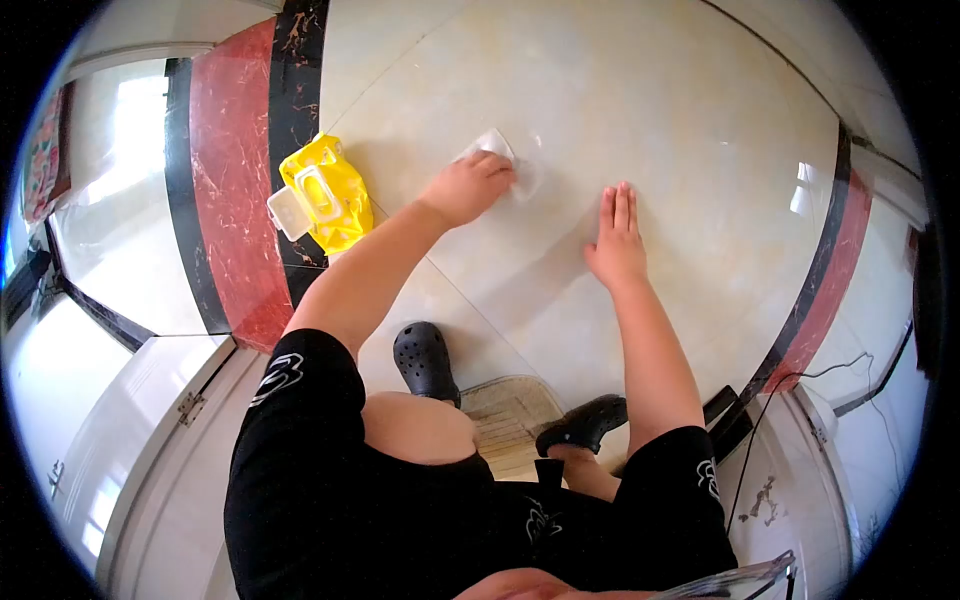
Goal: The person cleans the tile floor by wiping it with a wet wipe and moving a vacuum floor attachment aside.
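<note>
My left hand point(472, 188) is closed over a white wipe point(492, 143) and presses it against the shiny tile floor point(700, 130). Part of the wipe is hidden under the fingers. To the right, my right hand point(618, 242) rests on the tiles with its fingers stretched out and holds nothing. A yellow pack of wipes point(346, 205) lies on the floor left of my left hand, its white plastic lid point(290, 214) flipped up.
Red and black stone strips point(232, 160) border the tiles on the left, with a similar band on the right. A beige mat point(510, 405) lies between my black clogs point(425, 358). White doors stand at both sides. A thin dark cable point(770, 410) runs at the right.
</note>
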Action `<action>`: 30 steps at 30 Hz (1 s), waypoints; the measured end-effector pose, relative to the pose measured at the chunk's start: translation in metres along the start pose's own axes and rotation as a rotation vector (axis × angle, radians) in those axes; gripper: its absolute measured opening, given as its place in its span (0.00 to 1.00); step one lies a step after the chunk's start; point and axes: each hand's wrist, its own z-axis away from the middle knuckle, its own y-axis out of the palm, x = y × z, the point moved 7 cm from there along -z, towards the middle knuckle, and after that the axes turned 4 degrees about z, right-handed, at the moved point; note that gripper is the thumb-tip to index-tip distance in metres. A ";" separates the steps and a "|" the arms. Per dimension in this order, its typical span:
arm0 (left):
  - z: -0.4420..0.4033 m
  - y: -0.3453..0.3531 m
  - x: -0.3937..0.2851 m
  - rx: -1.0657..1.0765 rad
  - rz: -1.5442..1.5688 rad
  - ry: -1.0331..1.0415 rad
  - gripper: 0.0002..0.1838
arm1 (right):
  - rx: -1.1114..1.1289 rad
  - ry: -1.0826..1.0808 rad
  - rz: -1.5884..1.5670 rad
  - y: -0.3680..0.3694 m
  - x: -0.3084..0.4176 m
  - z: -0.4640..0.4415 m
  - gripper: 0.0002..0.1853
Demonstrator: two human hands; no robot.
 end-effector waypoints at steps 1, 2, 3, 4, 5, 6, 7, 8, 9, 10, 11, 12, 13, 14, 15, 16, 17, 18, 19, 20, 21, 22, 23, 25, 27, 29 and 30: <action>-0.002 0.001 0.004 0.003 0.000 0.002 0.16 | 0.001 0.002 -0.002 0.001 0.000 0.000 0.46; -0.006 -0.006 0.012 -0.081 -0.055 -0.003 0.16 | -0.008 0.005 0.007 0.001 0.000 -0.001 0.47; -0.009 -0.011 0.020 -0.162 -0.107 -0.010 0.15 | -0.013 0.008 0.016 0.002 0.000 0.000 0.47; -0.015 -0.014 0.032 -0.158 -0.104 -0.012 0.15 | -0.009 0.007 0.015 0.002 0.001 0.000 0.47; -0.022 -0.026 0.048 -0.244 -0.110 -0.056 0.15 | -0.010 0.012 -0.007 0.001 0.002 0.000 0.46; -0.025 -0.040 0.056 -0.330 -0.116 -0.099 0.15 | -0.014 0.017 -0.029 0.000 0.002 0.000 0.44; -0.028 -0.044 0.058 -0.329 -0.116 -0.097 0.15 | -0.014 0.018 -0.030 0.001 0.001 -0.001 0.44; -0.027 -0.052 0.067 -0.397 -0.064 -0.209 0.16 | -0.026 0.012 -0.016 0.002 0.000 -0.001 0.45; -0.025 -0.061 0.074 -0.464 -0.012 -0.322 0.17 | -0.037 0.004 -0.002 0.001 0.001 0.000 0.45; -0.028 -0.055 0.066 -0.318 -0.059 -0.363 0.19 | -0.036 0.005 -0.002 0.001 0.001 0.000 0.45; -0.021 -0.050 0.059 -0.318 -0.059 -0.363 0.19 | -0.018 0.014 -0.008 0.001 0.001 0.000 0.45; -0.018 -0.040 0.042 -0.273 -0.088 -0.187 0.18 | -0.003 0.023 -0.013 0.000 0.001 0.000 0.45; -0.017 -0.032 0.028 -0.226 -0.116 -0.011 0.18 | -0.004 0.024 -0.014 -0.001 0.000 -0.001 0.45; -0.015 -0.032 0.027 -0.236 -0.146 0.044 0.18 | 0.006 0.024 -0.016 0.000 0.000 -0.001 0.45; -0.017 -0.035 0.032 -0.233 -0.145 0.046 0.18 | 0.018 0.023 -0.018 0.002 0.000 0.000 0.45; -0.022 -0.040 0.043 -0.256 -0.158 -0.023 0.18 | 0.021 0.025 -0.021 0.005 -0.001 0.000 0.45; -0.024 -0.044 0.052 -0.278 -0.170 -0.093 0.18 | -0.014 0.013 -0.014 0.006 -0.001 0.000 0.46; -0.022 -0.051 0.053 -0.289 -0.167 -0.195 0.20 | -0.050 0.000 -0.006 0.003 0.001 0.000 0.46; -0.018 -0.045 0.054 -0.288 -0.169 -0.196 0.20 | -0.050 -0.001 -0.008 0.003 0.002 0.001 0.46; -0.015 -0.032 0.049 -0.258 -0.186 -0.085 0.19 | -0.028 0.013 -0.010 0.002 0.002 0.000 0.46; -0.014 -0.027 0.040 -0.227 -0.201 0.025 0.18 | -0.006 0.027 -0.012 0.002 0.001 0.000 0.46; -0.014 -0.028 0.043 -0.230 -0.202 0.025 0.18 | -0.009 0.026 -0.010 0.001 0.001 -0.001 0.46; -0.012 -0.029 0.048 -0.209 -0.177 0.026 0.17 | -0.005 0.017 -0.013 0.000 0.001 -0.001 0.46; -0.014 -0.031 0.050 -0.187 -0.149 0.028 0.17 | 0.002 0.009 -0.015 0.001 0.000 0.001 0.46; -0.013 -0.049 0.070 -0.355 -0.080 -0.228 0.16 | 0.002 0.009 0.003 0.002 0.002 0.001 0.46; -0.011 -0.045 0.057 -0.313 -0.135 -0.187 0.15 | 0.016 0.026 0.014 0.001 0.004 0.000 0.46; -0.010 -0.039 0.045 -0.261 -0.152 -0.064 0.15 | 0.030 0.047 0.030 0.001 0.004 -0.001 0.46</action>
